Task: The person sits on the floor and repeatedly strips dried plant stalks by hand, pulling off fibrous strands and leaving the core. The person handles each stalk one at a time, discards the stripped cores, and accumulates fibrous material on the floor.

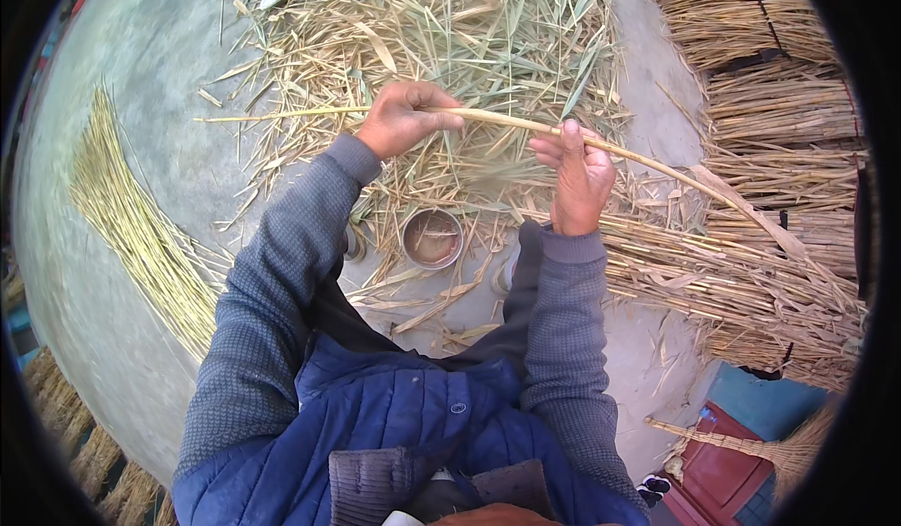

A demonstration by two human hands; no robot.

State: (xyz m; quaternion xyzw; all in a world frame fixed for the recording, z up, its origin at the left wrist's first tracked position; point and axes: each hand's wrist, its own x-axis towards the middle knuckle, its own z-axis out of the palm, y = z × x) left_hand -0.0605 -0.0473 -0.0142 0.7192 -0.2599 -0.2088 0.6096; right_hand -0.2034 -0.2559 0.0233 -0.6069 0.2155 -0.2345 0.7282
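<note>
A long pale reed stalk (511,119) stretches across in front of me, its thin tip pointing left and dry leaf still hanging at its thick right end. My left hand (405,119) is closed around it toward the thin side. Further right, my right hand (577,174) pinches the same stalk between thumb and fingers. Below the hands, between my feet, stands a round metal bowl (433,239) with something brownish in it. A heap of dry and greenish stripped leaves (441,47) spreads under and beyond the stalk.
To the left lies a bundle of thin yellow-green stalks (141,226). Unstripped reeds (713,273) lie at the right, near stacked tied bundles (779,104). A broom (751,446) and a dark red panel (718,470) are at the lower right. Grey concrete floor (188,85) shows around.
</note>
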